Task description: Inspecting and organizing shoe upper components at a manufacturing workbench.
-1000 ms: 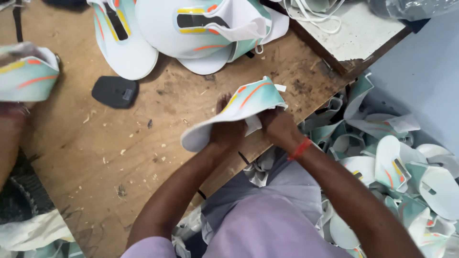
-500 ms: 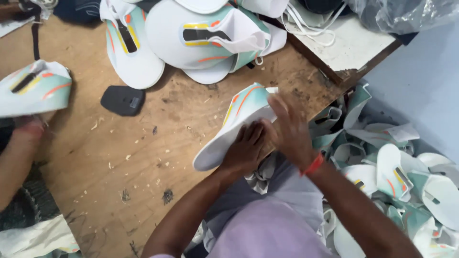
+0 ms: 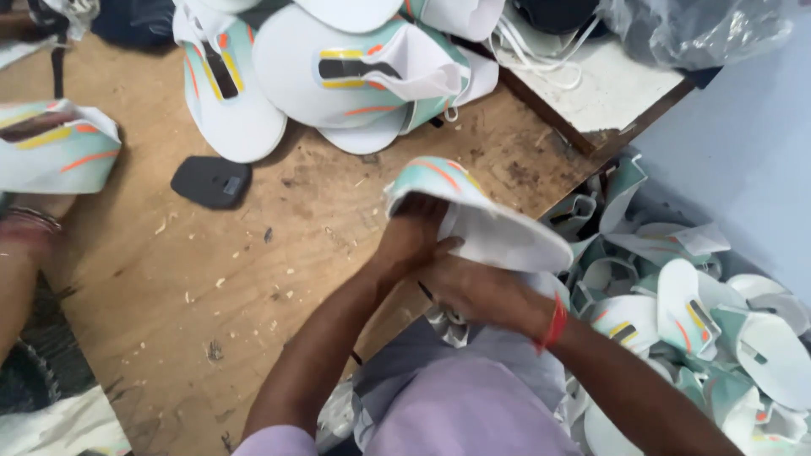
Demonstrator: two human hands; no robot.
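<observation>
While both hands grip white fabric shoe upper with mint, orange stripes [image 3: 473, 215] at wooden workbench's [image 3: 253, 279] right edge, left hand [image 3: 414, 241] fingers tucked inside, right hand [image 3: 477, 291] clasping below. Risk: overhanging piece slipping onto floor pile of cut uppers [image 3: 701, 321] if grasp loosens.

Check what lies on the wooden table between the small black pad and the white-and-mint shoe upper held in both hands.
Head view: only bare wooden table with scattered chips lies between the small black pad and the white-and-mint shoe upper.
</observation>
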